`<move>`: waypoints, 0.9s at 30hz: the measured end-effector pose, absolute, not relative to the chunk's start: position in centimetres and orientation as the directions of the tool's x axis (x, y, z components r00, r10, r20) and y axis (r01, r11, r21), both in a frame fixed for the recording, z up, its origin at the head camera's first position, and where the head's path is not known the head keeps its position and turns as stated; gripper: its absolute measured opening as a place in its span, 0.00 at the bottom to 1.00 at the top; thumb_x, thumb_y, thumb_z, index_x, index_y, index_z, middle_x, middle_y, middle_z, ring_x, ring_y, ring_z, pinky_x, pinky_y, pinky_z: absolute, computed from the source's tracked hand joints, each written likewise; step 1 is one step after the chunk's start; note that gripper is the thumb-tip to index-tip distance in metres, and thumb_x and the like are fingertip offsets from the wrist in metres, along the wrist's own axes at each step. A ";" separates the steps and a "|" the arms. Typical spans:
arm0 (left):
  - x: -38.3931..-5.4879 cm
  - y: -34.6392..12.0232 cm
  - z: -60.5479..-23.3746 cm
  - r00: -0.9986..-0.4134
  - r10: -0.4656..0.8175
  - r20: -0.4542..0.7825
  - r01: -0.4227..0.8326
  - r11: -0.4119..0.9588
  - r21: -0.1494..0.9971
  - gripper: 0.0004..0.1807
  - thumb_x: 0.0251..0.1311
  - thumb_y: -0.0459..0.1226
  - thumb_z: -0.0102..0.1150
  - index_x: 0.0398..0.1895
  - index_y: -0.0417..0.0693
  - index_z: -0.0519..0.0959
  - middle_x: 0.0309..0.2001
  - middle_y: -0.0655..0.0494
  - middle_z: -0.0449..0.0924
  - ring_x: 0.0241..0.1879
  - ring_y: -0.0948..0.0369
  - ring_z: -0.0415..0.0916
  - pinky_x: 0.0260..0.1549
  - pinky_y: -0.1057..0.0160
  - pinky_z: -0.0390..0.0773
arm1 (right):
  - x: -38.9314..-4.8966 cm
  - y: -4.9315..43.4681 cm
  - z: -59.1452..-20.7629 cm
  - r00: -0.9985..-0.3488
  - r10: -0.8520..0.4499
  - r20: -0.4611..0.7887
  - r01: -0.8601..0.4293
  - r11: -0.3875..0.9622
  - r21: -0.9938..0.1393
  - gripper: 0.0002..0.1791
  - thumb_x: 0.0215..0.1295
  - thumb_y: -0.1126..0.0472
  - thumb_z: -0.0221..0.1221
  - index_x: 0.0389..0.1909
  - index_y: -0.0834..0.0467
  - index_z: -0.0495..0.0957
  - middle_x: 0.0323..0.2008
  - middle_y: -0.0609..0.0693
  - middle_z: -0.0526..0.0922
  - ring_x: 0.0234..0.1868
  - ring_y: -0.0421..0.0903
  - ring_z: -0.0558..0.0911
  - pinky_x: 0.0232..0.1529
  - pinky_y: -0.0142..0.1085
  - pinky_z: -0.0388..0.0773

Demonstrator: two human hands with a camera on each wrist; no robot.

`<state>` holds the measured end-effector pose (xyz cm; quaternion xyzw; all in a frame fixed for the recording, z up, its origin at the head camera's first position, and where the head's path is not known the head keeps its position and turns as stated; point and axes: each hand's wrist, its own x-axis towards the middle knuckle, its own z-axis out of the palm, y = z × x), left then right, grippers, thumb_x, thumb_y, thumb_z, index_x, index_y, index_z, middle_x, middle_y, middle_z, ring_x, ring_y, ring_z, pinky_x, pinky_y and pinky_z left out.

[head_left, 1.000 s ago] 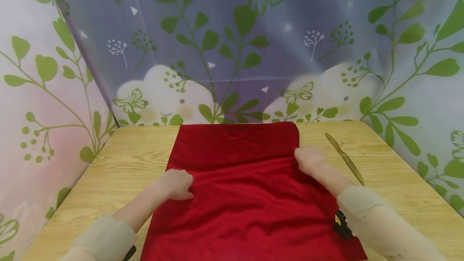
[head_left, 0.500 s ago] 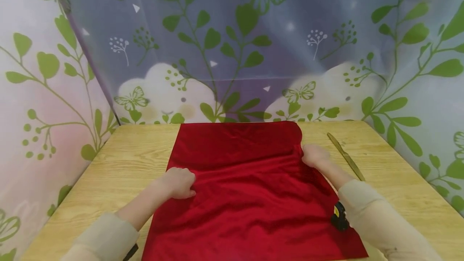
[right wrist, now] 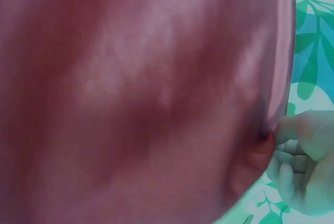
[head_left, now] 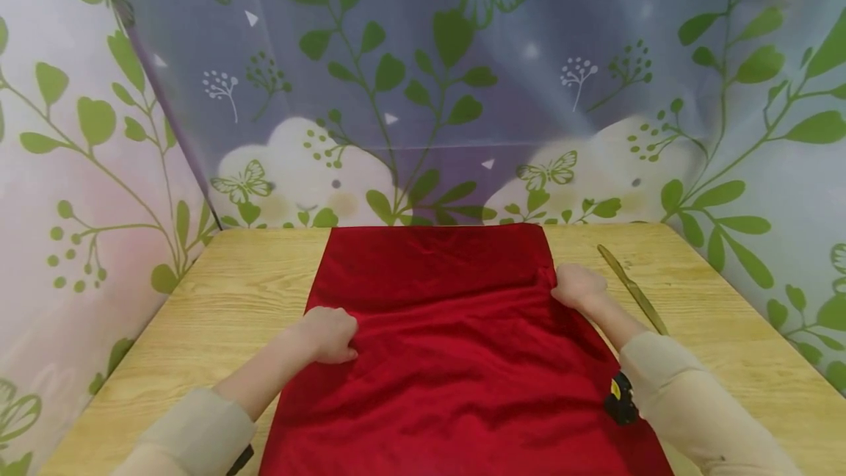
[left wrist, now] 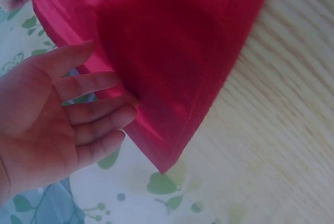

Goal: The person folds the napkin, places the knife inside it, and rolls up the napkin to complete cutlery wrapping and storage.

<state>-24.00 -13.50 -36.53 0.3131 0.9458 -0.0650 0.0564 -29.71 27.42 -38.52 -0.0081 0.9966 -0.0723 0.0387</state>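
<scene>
- The left hand (left wrist: 57,114), at left-centre in the head view, is relaxed, its fingers gently bent and a little apart; whether the fingertips touch the cloth I cannot tell.
- The right hand (head_left: 580,286), right of centre in the head view, pinches the edge of the cloth between thumb and fingers, bunching it slightly there.
- The glossy red satin-like cloth (head_left: 436,347) fills the centre and lower middle of the head view, wide and straight-edged, with shallow creases running across it.
- The pale wood-grain table (head_left: 231,278) shows on both sides of it.
- A slim gold-coloured metal knife (head_left: 633,289) lies slanted at the right of the frame, beyond the right hand.
- A small black device with a yellow patch (head_left: 620,399) sits beside the cream right sleeve (head_left: 694,395), lower right.
- A printed fabric backdrop (head_left: 396,94), purple-blue with green leaves and butterflies, spans the upper frame.
</scene>
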 end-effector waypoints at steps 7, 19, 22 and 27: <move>-23.8 -13.5 -36.4 -0.795 0.589 -0.145 0.603 0.793 -0.082 0.18 0.49 0.41 0.65 0.12 0.50 0.67 0.13 0.59 0.65 0.18 0.60 0.67 0.22 0.57 0.71 | -29.5 28.7 -38.6 -0.994 -0.107 0.036 -0.103 0.989 0.107 0.09 0.53 0.68 0.53 0.16 0.59 0.74 0.24 0.60 0.80 0.28 0.60 0.80 0.24 0.50 0.75; -25.2 -14.0 -36.7 -0.827 0.552 -0.106 0.561 0.819 -0.120 0.13 0.50 0.42 0.64 0.17 0.50 0.72 0.18 0.56 0.72 0.25 0.53 0.73 0.31 0.53 0.69 | -28.3 27.8 -37.1 -0.905 -0.415 -0.091 -0.424 0.898 0.115 0.06 0.55 0.57 0.62 0.29 0.56 0.78 0.29 0.51 0.77 0.36 0.53 0.79 0.30 0.45 0.74; -25.6 -14.0 -36.7 -0.831 0.539 -0.141 0.553 0.827 -0.101 0.12 0.51 0.42 0.63 0.20 0.50 0.72 0.19 0.56 0.72 0.26 0.53 0.73 0.32 0.54 0.69 | -28.1 27.6 -37.1 -0.888 -0.441 -0.131 -0.454 0.885 0.101 0.09 0.55 0.55 0.63 0.31 0.56 0.78 0.30 0.50 0.77 0.36 0.52 0.79 0.33 0.46 0.75; -26.1 -14.2 -36.8 -0.831 0.530 -0.168 0.548 0.832 -0.086 0.09 0.50 0.41 0.63 0.23 0.48 0.75 0.21 0.54 0.74 0.29 0.52 0.75 0.33 0.53 0.70 | -27.7 27.7 -37.3 -0.889 -0.431 -0.155 -0.444 0.895 0.055 0.10 0.56 0.55 0.63 0.34 0.57 0.78 0.32 0.51 0.78 0.38 0.52 0.79 0.35 0.45 0.75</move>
